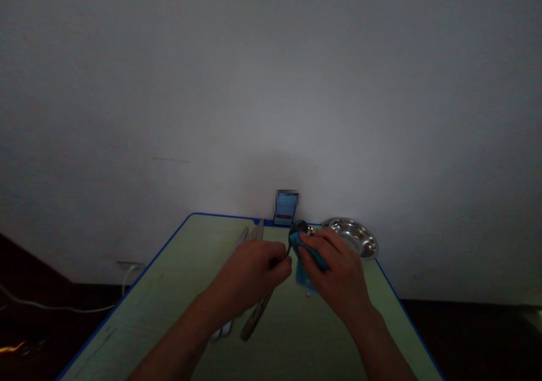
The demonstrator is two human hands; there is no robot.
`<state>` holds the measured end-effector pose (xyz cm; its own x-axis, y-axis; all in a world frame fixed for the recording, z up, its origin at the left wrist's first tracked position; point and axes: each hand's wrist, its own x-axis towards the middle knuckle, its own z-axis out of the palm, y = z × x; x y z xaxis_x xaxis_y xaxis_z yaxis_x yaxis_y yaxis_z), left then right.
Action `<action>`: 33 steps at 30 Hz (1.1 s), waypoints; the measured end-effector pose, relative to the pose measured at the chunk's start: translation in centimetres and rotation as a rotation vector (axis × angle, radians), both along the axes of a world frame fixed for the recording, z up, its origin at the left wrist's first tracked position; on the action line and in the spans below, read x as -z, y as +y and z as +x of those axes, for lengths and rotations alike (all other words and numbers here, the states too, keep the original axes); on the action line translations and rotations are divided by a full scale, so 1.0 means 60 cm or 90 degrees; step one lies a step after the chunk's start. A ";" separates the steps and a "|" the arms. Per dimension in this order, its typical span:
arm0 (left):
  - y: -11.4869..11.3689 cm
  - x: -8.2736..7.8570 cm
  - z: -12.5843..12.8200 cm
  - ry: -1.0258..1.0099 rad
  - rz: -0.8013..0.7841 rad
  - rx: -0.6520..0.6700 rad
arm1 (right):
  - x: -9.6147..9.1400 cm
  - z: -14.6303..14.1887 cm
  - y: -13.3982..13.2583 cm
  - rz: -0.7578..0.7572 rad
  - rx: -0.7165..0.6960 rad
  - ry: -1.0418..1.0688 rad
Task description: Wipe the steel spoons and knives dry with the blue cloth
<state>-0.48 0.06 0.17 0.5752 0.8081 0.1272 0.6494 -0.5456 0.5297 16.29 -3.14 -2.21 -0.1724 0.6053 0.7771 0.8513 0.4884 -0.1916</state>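
My left hand (265,265) is closed around the handle of a metal ladle (298,226). The ladle's round bowl points away from me toward the wall, and a broad dark handle end (254,320) shows below my fist. In my right hand (341,268) is a bunched blue cloth (311,252), gripped between thumb and fingers and touching the ladle near its bowl. Part of the blue material hangs below the fingers. Beside and partly behind my left hand lie several long metal utensils (258,230); what kind they are is hard to make out in the dim light.
A shiny metal bowl (367,239) sits at the table's back right corner, partly behind my right hand. A phone (286,207) stands propped at the back edge against the wall. The pale green table (182,279) has a blue rim. A white cable (84,310) runs at the left.
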 end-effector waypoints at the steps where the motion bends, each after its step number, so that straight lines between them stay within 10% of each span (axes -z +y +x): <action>1: 0.000 0.000 0.000 0.002 0.003 0.001 | 0.000 0.000 0.000 -0.002 0.001 -0.001; 33: 0.003 0.000 -0.001 0.004 0.008 -0.011 | 0.002 -0.002 0.000 -0.005 0.006 0.034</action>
